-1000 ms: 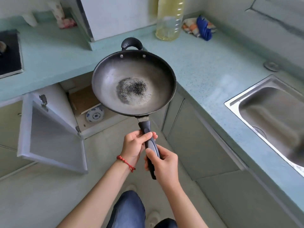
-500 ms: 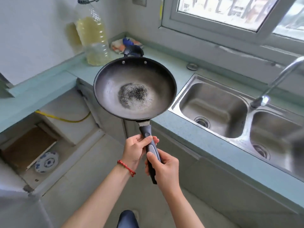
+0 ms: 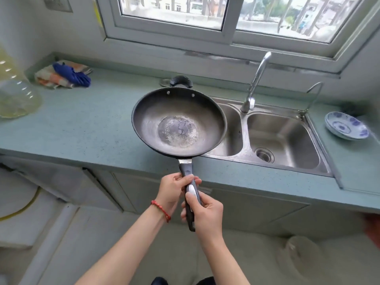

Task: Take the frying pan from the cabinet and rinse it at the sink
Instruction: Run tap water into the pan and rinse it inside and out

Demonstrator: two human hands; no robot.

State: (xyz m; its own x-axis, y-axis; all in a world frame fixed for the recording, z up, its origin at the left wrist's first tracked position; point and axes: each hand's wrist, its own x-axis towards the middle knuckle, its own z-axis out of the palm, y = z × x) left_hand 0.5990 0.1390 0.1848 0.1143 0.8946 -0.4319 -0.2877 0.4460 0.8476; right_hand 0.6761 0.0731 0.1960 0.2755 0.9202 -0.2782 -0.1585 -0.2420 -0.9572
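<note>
A dark frying pan (image 3: pixel 178 122) with a worn, speckled centre is held level above the counter edge, its right rim over the left basin of the double steel sink (image 3: pixel 281 136). Both hands grip its long black handle: my left hand (image 3: pixel 171 190) higher up, with a red cord on the wrist, and my right hand (image 3: pixel 203 210) lower down. A chrome tap (image 3: pixel 255 83) stands behind the divider between the basins, no water running.
The teal countertop (image 3: pixel 82 128) holds a large bottle of yellow oil (image 3: pixel 14 93) at far left, crumpled cloths (image 3: pixel 63 75) at the back, and a blue-and-white dish (image 3: pixel 346 128) right of the sink. A window (image 3: pixel 226 15) runs above. Cabinet fronts lie below.
My view has swung right from the open cabinet to face the sink. The pan, held by both hands throughout, now hangs over the counter edge by the left basin.
</note>
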